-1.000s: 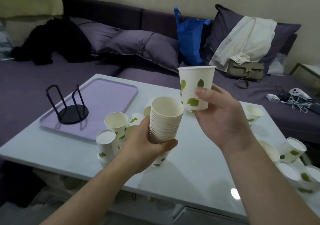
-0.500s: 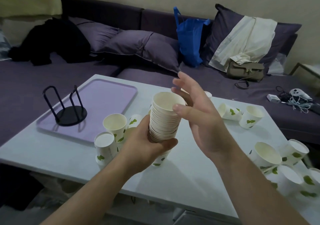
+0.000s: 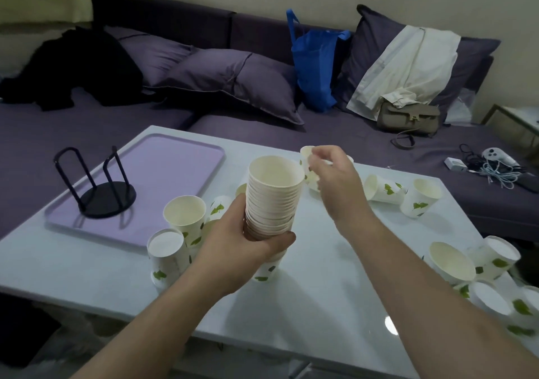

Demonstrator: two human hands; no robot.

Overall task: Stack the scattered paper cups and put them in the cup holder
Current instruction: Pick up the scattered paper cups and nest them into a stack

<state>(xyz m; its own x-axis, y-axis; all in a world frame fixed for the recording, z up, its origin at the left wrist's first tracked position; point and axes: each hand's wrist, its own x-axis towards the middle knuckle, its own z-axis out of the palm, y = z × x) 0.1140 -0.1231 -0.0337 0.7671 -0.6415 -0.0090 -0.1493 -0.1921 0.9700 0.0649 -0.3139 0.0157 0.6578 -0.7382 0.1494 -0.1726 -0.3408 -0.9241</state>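
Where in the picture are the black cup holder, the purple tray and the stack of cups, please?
black cup holder [image 3: 108, 199]: head view, on its round base.
purple tray [image 3: 175, 160]: head view, on its bare surface.
stack of cups [image 3: 272, 201]: head view, on the rims at mid-height.

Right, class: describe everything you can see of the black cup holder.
The black cup holder looks like thin metal: a round flat base with two upright U-shaped wire loops rising from it. It stands upright on the lilac tray, toward its near left part. It holds no cups, and neither hand touches it.
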